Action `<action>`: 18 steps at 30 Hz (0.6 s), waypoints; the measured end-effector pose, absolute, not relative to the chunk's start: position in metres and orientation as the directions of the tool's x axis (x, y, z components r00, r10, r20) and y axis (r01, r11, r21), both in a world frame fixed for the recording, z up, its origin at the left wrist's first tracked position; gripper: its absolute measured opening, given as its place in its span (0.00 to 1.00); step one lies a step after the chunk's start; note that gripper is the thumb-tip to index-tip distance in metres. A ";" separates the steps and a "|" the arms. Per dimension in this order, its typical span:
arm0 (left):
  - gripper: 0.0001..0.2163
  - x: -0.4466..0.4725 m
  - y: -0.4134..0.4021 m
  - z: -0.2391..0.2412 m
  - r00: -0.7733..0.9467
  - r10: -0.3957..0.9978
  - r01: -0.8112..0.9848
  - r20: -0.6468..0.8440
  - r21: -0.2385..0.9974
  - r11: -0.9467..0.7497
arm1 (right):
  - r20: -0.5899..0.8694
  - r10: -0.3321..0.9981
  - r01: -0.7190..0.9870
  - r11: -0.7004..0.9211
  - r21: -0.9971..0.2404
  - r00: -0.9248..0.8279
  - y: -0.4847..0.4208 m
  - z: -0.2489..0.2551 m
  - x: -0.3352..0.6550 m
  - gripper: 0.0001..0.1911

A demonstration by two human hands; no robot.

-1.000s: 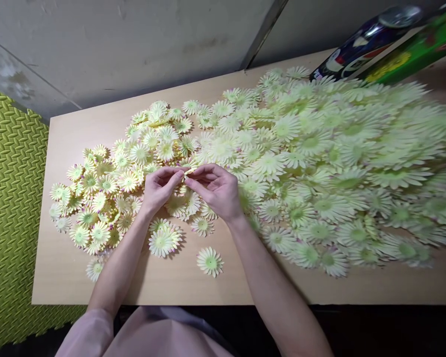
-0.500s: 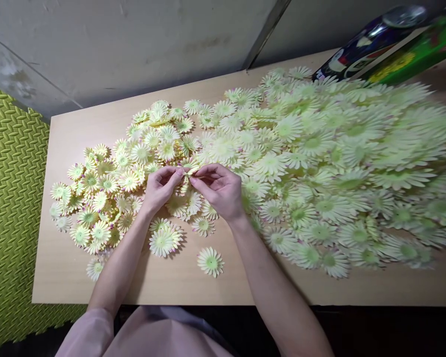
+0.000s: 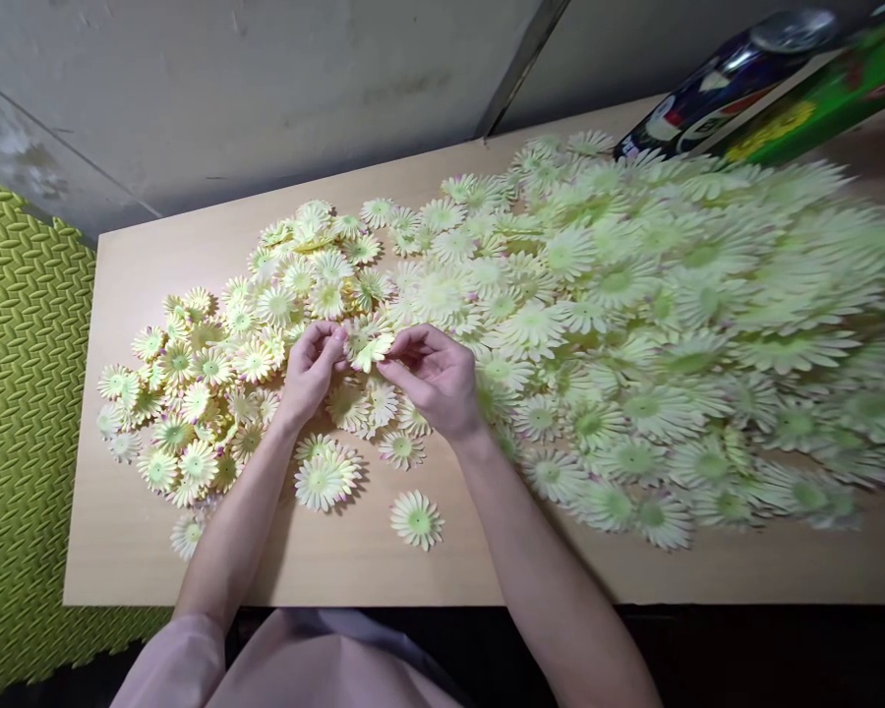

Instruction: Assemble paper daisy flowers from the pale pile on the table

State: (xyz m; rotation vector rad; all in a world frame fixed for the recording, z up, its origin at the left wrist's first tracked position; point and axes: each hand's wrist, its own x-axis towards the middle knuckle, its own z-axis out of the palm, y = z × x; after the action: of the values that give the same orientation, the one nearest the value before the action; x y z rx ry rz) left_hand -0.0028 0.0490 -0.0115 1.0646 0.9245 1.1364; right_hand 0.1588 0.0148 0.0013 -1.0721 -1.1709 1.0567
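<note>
My left hand (image 3: 311, 369) and my right hand (image 3: 432, 374) meet over the middle of the wooden table (image 3: 154, 256). Both pinch one pale yellow fabric daisy (image 3: 367, 346) between their fingertips, just above the heap. A smaller spread of yellow daisies (image 3: 213, 374) lies to the left of my hands. A much larger pile of greener daisies (image 3: 671, 324) covers the right side of the table. Single daisies lie near the front edge, one (image 3: 417, 518) below my right wrist and another (image 3: 324, 475) below my left.
A green woven foam mat (image 3: 15, 413) covers the floor at the left. At the far right corner lie a dark blue bottle (image 3: 715, 93) and a green box (image 3: 826, 103). A grey wall runs behind the table.
The daisy between my fingertips has opened out and shows more of its petals. My left hand has shifted slightly left; my right hand has hardly moved.
</note>
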 end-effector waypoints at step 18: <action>0.14 -0.003 0.048 -0.008 0.238 0.969 -0.277 0.066 0.961 0.003 | 0.127 0.954 -0.227 0.192 -0.955 0.273 0.023 -0.005 0.173 0.09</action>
State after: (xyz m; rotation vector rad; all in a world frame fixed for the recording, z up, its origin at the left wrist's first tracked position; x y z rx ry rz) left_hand -0.0031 0.0475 -0.0076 1.1322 0.8113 1.1688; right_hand 0.1732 0.0227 -0.0047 -1.0200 -0.9124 1.0152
